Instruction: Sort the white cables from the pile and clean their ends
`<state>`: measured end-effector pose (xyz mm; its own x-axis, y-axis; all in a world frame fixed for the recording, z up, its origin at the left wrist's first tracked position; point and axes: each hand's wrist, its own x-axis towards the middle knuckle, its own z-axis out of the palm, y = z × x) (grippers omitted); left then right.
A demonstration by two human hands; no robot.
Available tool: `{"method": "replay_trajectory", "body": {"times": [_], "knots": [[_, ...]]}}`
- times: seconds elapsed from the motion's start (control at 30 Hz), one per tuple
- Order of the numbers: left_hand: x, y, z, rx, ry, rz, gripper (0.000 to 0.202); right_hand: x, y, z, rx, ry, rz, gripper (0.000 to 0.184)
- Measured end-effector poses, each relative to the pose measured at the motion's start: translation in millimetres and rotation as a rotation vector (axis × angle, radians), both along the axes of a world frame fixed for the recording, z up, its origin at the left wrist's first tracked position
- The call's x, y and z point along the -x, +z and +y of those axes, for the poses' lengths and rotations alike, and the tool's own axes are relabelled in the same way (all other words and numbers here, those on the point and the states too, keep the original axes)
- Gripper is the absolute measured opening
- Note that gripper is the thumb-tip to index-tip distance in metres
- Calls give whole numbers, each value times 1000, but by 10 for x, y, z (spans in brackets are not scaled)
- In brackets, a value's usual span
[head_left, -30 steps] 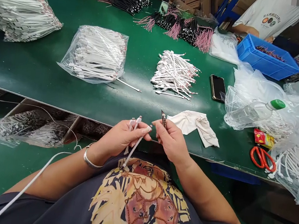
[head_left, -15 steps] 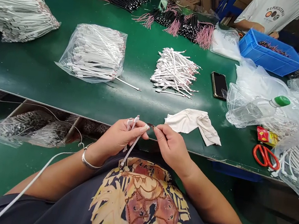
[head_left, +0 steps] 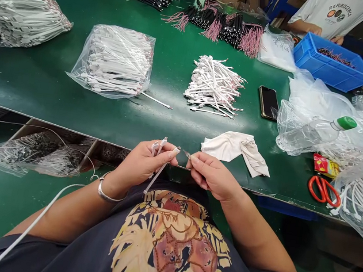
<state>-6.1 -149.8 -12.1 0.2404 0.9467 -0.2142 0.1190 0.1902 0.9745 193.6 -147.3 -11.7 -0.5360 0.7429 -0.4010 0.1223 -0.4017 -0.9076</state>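
Observation:
My left hand (head_left: 142, 164) is closed around a few short white cables (head_left: 156, 168); their plug ends stick up above my fingers and one cable hangs down toward my shirt. My right hand (head_left: 211, 175) is closed in a pinch on a small metal blade tool (head_left: 186, 154), whose tip points at the end of the cable held between my left thumb and forefinger. Both hands sit just in front of the near edge of the green table (head_left: 72, 103).
A loose pile of white cables (head_left: 213, 85), bagged cables (head_left: 117, 63), a white cloth (head_left: 236, 148), a phone (head_left: 268, 103), a plastic bottle (head_left: 312, 133), red scissors (head_left: 324, 191) and a blue bin (head_left: 331, 66) are on the table. Another person sits at the far right.
My right hand lowered the blade tool from upright to level and brought its tip against the cable end in my left hand. The view shifted slightly.

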Motion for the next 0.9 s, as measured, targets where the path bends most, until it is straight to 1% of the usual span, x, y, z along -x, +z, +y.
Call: {"method": "replay_trajectory", "body": {"times": [0.03,0.1,0.2,0.3,0.37,0.4,0.5,0.57,0.6,0.67,0.77,0.83,0.9], "knots": [[9,3,2,13,-13,4,25,-1,-4,8,-39,-46,-16,32],[22,6,1,40,-29,-7,26,13,-14,10,-147,-90,-90,32],[24,-7,-13,63,-38,-16,27,57,-40,-22,-290,-118,-210,31],[15,-38,-17,68,-40,-31,27,101,-49,-60,-387,-134,-268,30],[10,-65,2,66,1,-87,25,127,-20,-43,-435,-155,-279,31],[11,-79,21,71,47,-138,23,142,4,-7,-470,-168,-288,30],[48,-110,96,113,233,-340,19,216,90,247,-667,-177,-387,26],[101,-118,135,126,318,-428,23,314,122,524,-814,-126,-535,22],[132,-119,142,114,344,-444,23,382,123,678,-862,-94,-626,18],[197,-119,128,66,378,-435,23,552,98,977,-903,-20,-782,13],[287,-120,60,0,417,-357,25,840,17,1309,-944,34,-925,15],[335,-112,14,-29,458,-321,28,997,-44,1428,-944,50,-988,18],[369,-93,-14,12,502,-354,29,1084,-99,1480,-918,66,-1029,18]]}}
